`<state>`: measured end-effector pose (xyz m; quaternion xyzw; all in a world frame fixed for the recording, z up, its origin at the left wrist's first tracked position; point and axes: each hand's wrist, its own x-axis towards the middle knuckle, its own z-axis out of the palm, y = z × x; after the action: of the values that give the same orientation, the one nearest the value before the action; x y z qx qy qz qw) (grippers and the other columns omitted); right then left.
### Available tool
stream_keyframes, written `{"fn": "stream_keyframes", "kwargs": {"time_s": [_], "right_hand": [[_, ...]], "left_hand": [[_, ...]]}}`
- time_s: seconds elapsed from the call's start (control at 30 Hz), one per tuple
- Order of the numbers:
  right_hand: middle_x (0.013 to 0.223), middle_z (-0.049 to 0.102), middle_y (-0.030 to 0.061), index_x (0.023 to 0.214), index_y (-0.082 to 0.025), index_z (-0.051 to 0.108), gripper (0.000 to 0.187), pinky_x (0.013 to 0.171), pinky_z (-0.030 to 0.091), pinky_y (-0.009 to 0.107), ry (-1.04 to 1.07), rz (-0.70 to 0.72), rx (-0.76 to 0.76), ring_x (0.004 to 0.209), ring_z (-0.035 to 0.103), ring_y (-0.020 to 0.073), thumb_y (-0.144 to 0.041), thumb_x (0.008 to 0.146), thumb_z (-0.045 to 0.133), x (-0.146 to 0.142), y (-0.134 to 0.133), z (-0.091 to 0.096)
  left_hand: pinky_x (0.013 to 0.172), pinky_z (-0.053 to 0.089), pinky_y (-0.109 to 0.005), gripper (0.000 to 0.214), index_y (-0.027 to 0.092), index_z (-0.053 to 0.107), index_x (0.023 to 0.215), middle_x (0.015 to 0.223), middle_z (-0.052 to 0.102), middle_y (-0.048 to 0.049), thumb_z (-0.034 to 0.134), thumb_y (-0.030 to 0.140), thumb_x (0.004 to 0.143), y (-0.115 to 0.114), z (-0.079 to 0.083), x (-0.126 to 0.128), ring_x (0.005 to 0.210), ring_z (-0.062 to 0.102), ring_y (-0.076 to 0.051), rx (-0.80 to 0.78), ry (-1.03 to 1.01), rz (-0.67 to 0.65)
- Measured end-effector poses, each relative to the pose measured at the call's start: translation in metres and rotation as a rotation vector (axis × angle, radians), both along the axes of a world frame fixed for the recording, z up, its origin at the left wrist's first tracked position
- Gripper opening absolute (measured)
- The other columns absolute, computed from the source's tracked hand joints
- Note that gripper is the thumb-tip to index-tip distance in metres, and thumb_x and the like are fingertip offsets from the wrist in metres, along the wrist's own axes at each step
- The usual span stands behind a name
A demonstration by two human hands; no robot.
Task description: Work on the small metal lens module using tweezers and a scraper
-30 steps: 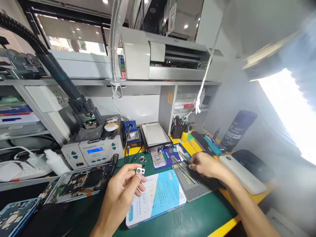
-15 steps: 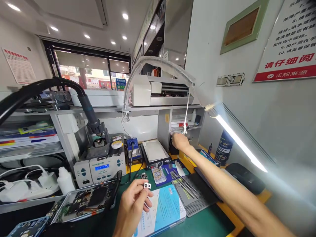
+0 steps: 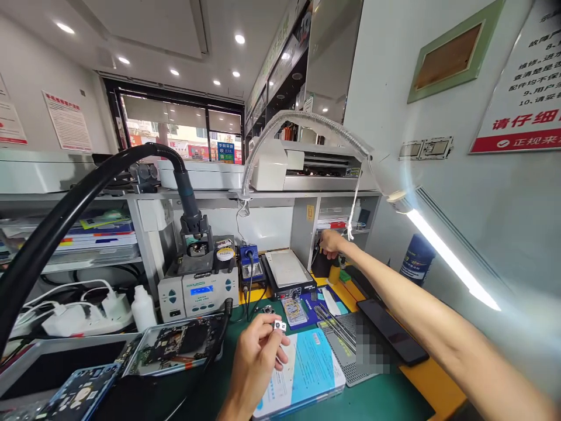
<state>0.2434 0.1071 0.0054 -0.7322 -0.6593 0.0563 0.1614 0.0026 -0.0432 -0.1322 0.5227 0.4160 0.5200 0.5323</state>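
Head camera: what do we have in our left hand (image 3: 258, 354)?

We're pinching a small silver lens module (image 3: 279, 325) between the thumb and the other fingers (image 3: 263, 320), near a blue-and-white box (image 3: 311, 365) on the green surface (image 3: 377, 400).

And our right hand (image 3: 333, 241)?

That arm is stretched well forward, with the hand at the top of a black holder (image 3: 322, 265). Its fingers are curled there, but we can't tell whether they grip anything.

What lies close around us?

Another lens module (image 3: 268, 310) sits just beyond our left hand. To the right of the box, several slim metal tools (image 3: 336, 327) lie side by side on a grey perforated mat (image 3: 356, 375), part of which is pixelated. We see a dark phone (image 3: 394, 333) just beside the mat.

And farther out?

A yellow bottle (image 3: 333, 275) stands next to the holder. Off to our left, an opened device (image 3: 179, 348) lies in front of a grey station (image 3: 205, 304) with a lit blue display, and a lit lamp (image 3: 451, 257) hangs over our right arm.
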Motion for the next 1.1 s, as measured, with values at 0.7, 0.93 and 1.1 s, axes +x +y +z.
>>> {"fn": "stream_keyframes", "kwargs": {"time_s": [0.7, 0.93, 1.1], "right_hand": [[0.068, 0.063, -0.0066, 0.085, -0.016, 0.068, 0.025, 0.054, 0.053, 0.025, 0.556, 0.540, -0.245, 0.054, 0.060, 0.0101, -0.036, 0.100, 0.069, -0.018, -0.124, -0.083], [0.077, 0.073, 0.0001, 0.094, -0.023, 0.060, 0.030, 0.043, 0.055, 0.025, 1.124, 0.562, -0.083, 0.057, 0.074, 0.0178, -0.051, 0.104, 0.056, -0.028, -0.135, -0.089], [0.068, 0.071, -0.0027, 0.092, -0.027, 0.069, 0.015, 0.053, 0.060, 0.023, 1.320, 0.522, -0.012, 0.058, 0.073, 0.0153, -0.039, 0.100, 0.067, -0.035, -0.160, -0.101]], "left_hand": [[0.056, 0.052, -0.028, 0.022, 0.015, 0.068, 0.101, 0.064, 0.067, 0.0017, 0.065, 0.031, 0.087, -0.006, 0.015, -0.012, 0.054, 0.063, -0.015, 0.038, -0.068, 0.040], [0.057, 0.051, -0.027, 0.018, 0.017, 0.070, 0.101, 0.065, 0.067, 0.0018, 0.064, 0.029, 0.089, -0.013, 0.018, -0.008, 0.057, 0.063, -0.015, 0.017, -0.024, 0.075], [0.060, 0.051, -0.028, 0.015, 0.021, 0.072, 0.100, 0.063, 0.068, 0.0029, 0.062, 0.026, 0.089, -0.016, 0.015, -0.004, 0.058, 0.064, -0.016, 0.067, 0.083, 0.077]]}}
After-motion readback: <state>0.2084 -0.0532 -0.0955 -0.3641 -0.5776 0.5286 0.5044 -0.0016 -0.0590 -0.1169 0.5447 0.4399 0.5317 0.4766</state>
